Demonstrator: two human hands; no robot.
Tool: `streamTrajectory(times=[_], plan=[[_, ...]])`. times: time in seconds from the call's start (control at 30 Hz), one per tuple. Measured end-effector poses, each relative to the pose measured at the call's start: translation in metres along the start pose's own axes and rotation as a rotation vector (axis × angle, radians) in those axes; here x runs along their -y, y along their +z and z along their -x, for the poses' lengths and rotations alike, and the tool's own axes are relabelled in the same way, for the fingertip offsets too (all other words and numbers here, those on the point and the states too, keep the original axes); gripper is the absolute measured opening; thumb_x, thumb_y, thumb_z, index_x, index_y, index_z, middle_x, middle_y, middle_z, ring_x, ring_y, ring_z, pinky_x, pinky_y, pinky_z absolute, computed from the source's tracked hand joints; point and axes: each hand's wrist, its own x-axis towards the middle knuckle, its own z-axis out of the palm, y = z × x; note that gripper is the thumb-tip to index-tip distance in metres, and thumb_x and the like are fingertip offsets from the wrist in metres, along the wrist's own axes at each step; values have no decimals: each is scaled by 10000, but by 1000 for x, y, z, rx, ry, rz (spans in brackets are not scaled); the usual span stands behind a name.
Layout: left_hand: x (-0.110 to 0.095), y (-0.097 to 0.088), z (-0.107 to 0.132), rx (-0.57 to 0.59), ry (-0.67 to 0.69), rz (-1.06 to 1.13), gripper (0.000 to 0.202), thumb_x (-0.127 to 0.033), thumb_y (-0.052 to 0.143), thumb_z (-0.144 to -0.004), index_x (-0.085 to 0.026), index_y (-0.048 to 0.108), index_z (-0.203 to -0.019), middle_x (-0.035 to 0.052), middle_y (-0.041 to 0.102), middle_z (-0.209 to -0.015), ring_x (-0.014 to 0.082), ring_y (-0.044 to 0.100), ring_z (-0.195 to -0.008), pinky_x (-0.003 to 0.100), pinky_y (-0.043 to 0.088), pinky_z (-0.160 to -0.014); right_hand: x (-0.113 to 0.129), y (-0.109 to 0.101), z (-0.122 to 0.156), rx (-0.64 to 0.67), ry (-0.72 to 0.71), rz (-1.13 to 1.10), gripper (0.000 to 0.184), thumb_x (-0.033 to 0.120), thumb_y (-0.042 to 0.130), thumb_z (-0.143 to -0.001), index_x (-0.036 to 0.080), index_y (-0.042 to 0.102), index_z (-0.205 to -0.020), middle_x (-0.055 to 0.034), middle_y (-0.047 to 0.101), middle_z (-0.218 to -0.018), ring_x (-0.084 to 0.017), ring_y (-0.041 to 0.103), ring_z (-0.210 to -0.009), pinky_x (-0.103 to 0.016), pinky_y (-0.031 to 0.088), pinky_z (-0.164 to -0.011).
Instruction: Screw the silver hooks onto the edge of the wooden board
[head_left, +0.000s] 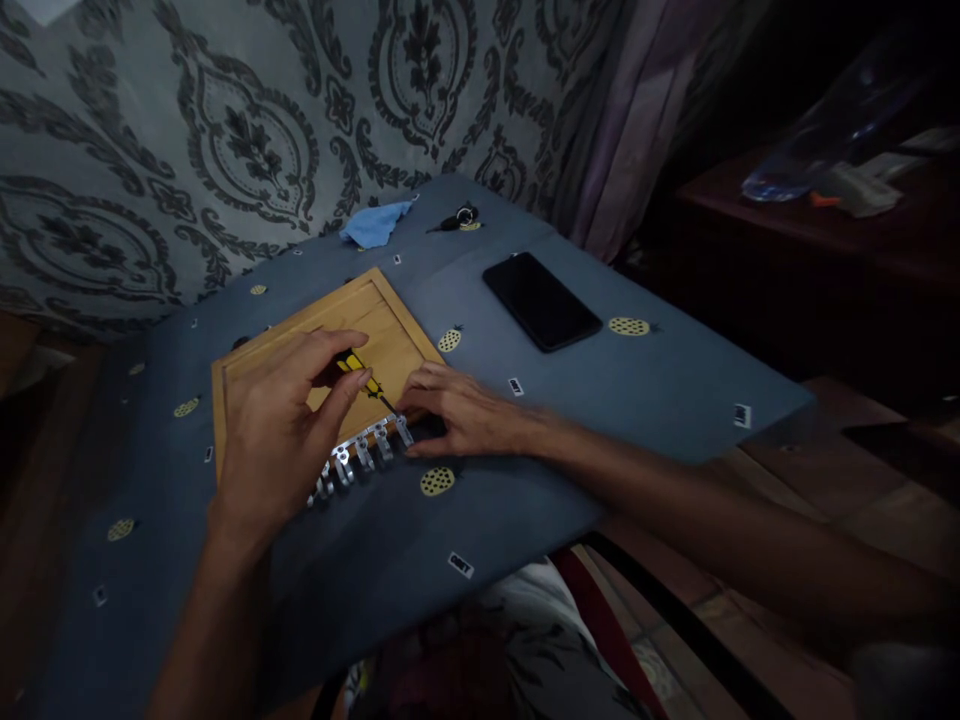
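Observation:
A framed wooden board [397, 315] lies on the table, with a row of metal hooks [364, 452] along its near edge. My left hand [289, 420] grips a yellow and black screwdriver [360, 375] between thumb and fingers. The screwdriver slants down to the right, its tip near the rightmost hook. At that same end of the row, my right hand [457, 410] has its fingers bent and its thumb by the hook. Its fingertips seem to touch the hook and the board's corner. The left part of the board is hidden behind my left hand.
A black phone [541, 300] rests right of the board on the blue patterned tablecloth [660, 390]. Farther back are a light blue cloth [376, 224] and keys [459, 217]. A patterned curtain [247, 140] hangs behind the table. A clear plastic bottle [795, 160] lies on a dark surface at right.

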Motion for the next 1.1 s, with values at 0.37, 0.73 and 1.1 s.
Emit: streamTrajectory(times=[0.37, 0.73, 1.1], plan=[[-5, -25, 3, -75, -121, 31, 220, -378, 730, -911, -294, 766, -1112, -17, 783, -1037, 181, 740, -830, 299, 597, -778, -2, 0, 0, 3, -13, 6, 399, 470, 801, -878, 158, 681, -1095, -80, 642, -1021, -245, 561, -1013, -382, 456, -919], [1, -17, 4, 31, -104, -9, 207, -394, 710, -922, -292, 745, -1099, 4, 771, -1032, 207, 752, -834, 329, 590, -764, -1, -1, 0, 15, -7, -5, 417, 455, 801, -882, 142, 674, -1127, -91, 646, -1048, -253, 565, -1042, -386, 462, -938], [-3, -18, 3, 83, -92, -27, 197, -374, 675, -936, -288, 728, -1105, 6, 768, -1062, 200, 742, -822, 355, 605, -808, -3, 0, 0, 5, -21, 9, 439, 497, 789, -884, 150, 678, -1129, -77, 633, -1018, -245, 557, -1006, -388, 459, -917]])
